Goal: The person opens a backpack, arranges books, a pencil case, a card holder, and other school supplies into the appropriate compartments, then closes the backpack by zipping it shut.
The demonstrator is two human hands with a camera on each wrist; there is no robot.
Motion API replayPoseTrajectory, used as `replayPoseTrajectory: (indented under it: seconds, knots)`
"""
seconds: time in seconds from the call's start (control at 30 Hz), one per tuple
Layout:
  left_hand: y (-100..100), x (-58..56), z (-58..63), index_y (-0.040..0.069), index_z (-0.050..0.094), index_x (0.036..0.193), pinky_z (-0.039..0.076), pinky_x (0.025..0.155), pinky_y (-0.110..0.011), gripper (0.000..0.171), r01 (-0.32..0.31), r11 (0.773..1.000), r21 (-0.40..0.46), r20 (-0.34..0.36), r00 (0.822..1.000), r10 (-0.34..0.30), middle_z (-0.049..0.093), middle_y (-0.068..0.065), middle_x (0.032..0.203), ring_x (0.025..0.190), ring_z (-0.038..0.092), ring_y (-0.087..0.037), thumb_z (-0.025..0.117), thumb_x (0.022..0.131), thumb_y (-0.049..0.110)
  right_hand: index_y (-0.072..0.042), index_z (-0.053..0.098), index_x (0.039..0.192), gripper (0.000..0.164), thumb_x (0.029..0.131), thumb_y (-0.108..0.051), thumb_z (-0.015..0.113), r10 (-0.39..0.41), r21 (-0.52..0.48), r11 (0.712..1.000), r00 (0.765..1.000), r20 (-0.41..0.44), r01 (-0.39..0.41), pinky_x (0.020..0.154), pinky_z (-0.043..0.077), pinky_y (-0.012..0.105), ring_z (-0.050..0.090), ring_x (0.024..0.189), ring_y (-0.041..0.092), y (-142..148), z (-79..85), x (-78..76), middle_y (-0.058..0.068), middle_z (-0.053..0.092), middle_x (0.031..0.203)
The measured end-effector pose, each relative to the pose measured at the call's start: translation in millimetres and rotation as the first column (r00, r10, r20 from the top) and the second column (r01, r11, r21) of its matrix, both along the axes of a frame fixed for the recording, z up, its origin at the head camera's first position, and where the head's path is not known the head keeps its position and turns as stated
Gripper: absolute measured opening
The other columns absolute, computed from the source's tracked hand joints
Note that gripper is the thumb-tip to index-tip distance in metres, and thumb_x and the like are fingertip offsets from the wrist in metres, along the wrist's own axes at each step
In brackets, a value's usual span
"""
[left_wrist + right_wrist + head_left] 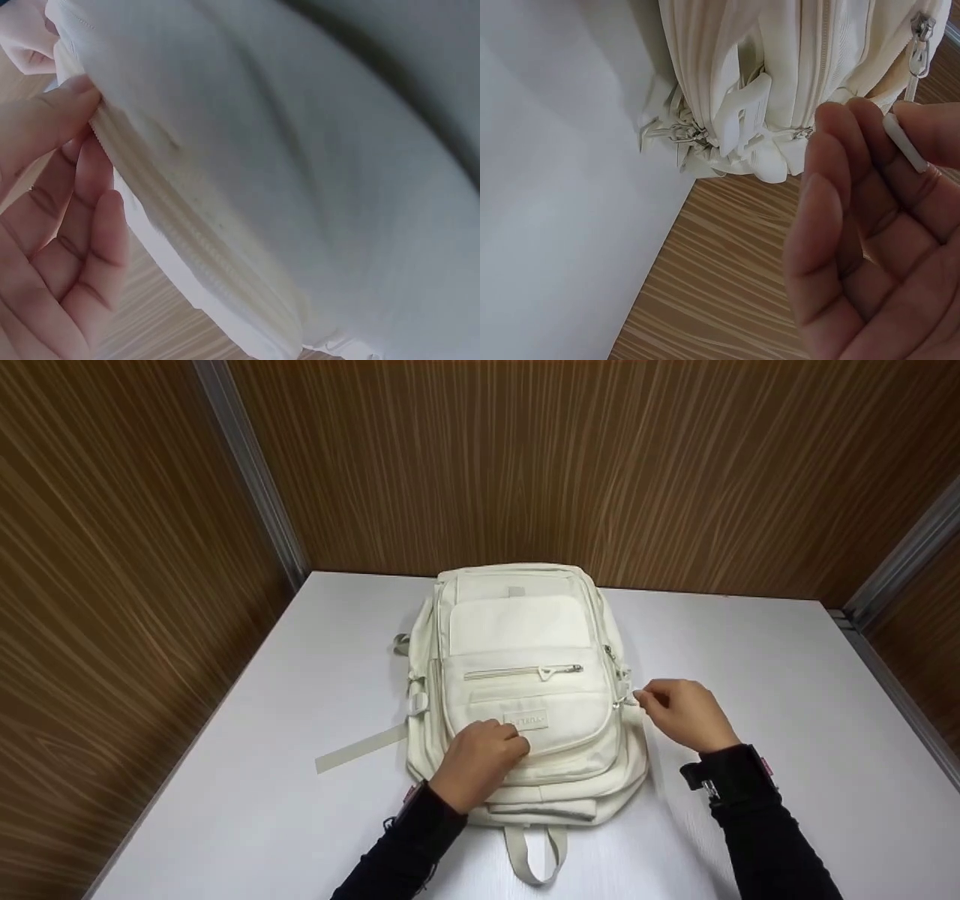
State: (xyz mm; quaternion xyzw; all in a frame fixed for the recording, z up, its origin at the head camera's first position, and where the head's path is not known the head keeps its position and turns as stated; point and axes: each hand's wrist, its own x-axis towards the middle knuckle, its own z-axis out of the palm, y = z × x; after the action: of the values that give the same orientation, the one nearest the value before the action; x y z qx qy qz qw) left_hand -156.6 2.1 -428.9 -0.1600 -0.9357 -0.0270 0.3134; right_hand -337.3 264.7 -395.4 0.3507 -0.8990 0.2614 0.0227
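A cream backpack (521, 622) lies front side up, its top handle loop (517, 864) toward me. My left hand (480, 761) is over the front pocket, beside a stitched label (526, 720). In the left wrist view, that thumb and fingers pinch the pocket's fabric edge (112, 124) alongside a zipper (191, 236). At the bag's right side, my right hand (686, 712) pinches a pale zipper pull (904, 142) between thumb and forefinger. A metal zipper slider (922, 28) shows close to those fingertips in the right wrist view.
The bag rests on a white table (757, 660). A loose webbing strap (360, 750) stretches out from its left side, near a side buckle (418, 703). A front zipper (517, 671) crosses the upper pocket. Wood-grain panels (525, 457) enclose the table's back and sides.
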Motion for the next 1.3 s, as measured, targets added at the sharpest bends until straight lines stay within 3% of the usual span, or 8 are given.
replayPoseTrajectory:
  seconds: [0.5, 0.83, 1.0, 1.1, 1.3]
  knots:
    - [-6, 2.9, -1.0, 0.023, 0.067, 0.073, 0.04, 0.056, -0.02, 0.011, 0.026, 0.999, 0.021, 0.062, 0.998, -0.028, 0.065, 0.011, 0.074, 0.061, 0.053, -0.009, 0.071, 0.081, 0.017, -0.005, 0.068, 0.079, 0.021, 0.094, -0.017, 0.061, -0.133, -0.077, 0.989, 0.985, -0.111, 0.125, 0.055, 0.033, 0.031, 0.045, 0.055, 0.018, -23, -1.8, -25.9, 0.006, 0.058, 0.062]
    - [-8, 2.1, -2.6, 0.022, 0.067, 0.073, 0.042, 0.057, -0.02, 0.011, 0.058, 0.997, 0.042, 0.059, 0.996, -0.06, 0.065, 0.011, 0.074, 0.062, 0.054, -0.009, 0.071, 0.083, 0.023, 0.0, 0.071, 0.1, 0.028, 0.099, -0.024, 0.056, -0.247, -0.104, 0.964, 0.969, -0.023, 0.243, 0.055, 0.038, 0.033, 0.054, 0.055, 0.02, -36, -11.0, -31.6, 0.01, 0.063, 0.065]
    - [-8, 0.0, -4.2, 0.023, 0.066, 0.073, 0.041, 0.055, -0.021, 0.011, 0.056, 0.998, 0.028, 0.031, 0.998, -0.056, 0.064, 0.011, 0.073, 0.061, 0.054, -0.01, 0.072, 0.082, 0.021, -0.001, 0.072, 0.101, 0.03, 0.099, -0.025, 0.055, -0.261, -0.094, 0.961, 0.965, 0.003, 0.26, 0.056, 0.04, 0.033, 0.055, 0.054, 0.018, -38, -14.3, -31.7, 0.01, 0.065, 0.066]
    - [-9, 0.8, -4.5, 0.021, 0.066, 0.077, 0.041, 0.055, -0.021, 0.009, 0.042, 0.999, 0.033, 0.057, 0.997, -0.044, 0.064, 0.01, 0.075, 0.062, 0.054, -0.011, 0.07, 0.085, 0.02, -0.001, 0.072, 0.096, 0.03, 0.098, -0.027, 0.057, -0.251, -0.074, 0.965, 0.967, 0.029, 0.253, 0.058, 0.039, 0.033, 0.053, 0.056, 0.019, -34, -16.6, -31.8, 0.009, 0.064, 0.065]
    - [-14, 4.7, 0.0, 0.018, 0.066, 0.081, 0.043, 0.056, -0.023, 0.007, 0.04, 0.994, 0.105, 0.106, 0.993, -0.051, 0.062, 0.006, 0.077, 0.064, 0.054, -0.012, 0.07, 0.084, 0.014, -0.001, 0.07, 0.101, 0.033, 0.098, -0.032, 0.057, -0.279, -0.084, 0.956, 0.959, 0.05, 0.283, 0.061, 0.04, 0.033, 0.056, 0.063, 0.022, -15, -17.5, -21.6, 0.012, 0.066, 0.075]
